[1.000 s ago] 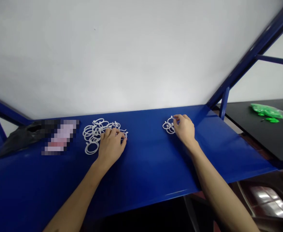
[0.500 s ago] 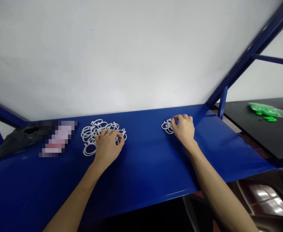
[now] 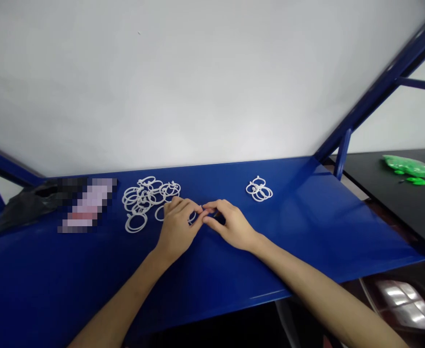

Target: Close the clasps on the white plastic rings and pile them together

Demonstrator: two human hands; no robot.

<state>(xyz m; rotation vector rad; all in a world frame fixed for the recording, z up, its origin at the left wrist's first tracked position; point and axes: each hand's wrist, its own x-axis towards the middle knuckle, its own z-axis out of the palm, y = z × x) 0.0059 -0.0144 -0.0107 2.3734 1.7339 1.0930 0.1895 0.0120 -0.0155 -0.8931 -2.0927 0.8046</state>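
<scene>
Near the middle of the blue counter [image 3: 227, 280], I have both hands together, with their fingertips touching. My left hand [image 3: 178, 224] pinches a white ring [image 3: 192, 218], and part of it shows between the finger and thumb. My right hand [image 3: 236, 226] has its thumb and finger bent close, but I cannot tell if it grips the ring too. On the left sits a big pile of white rings [image 3: 144, 195]; a small bunch of white rings [image 3: 261, 193] lies farther right. Far left is a black bag [image 3: 25, 208].
</scene>
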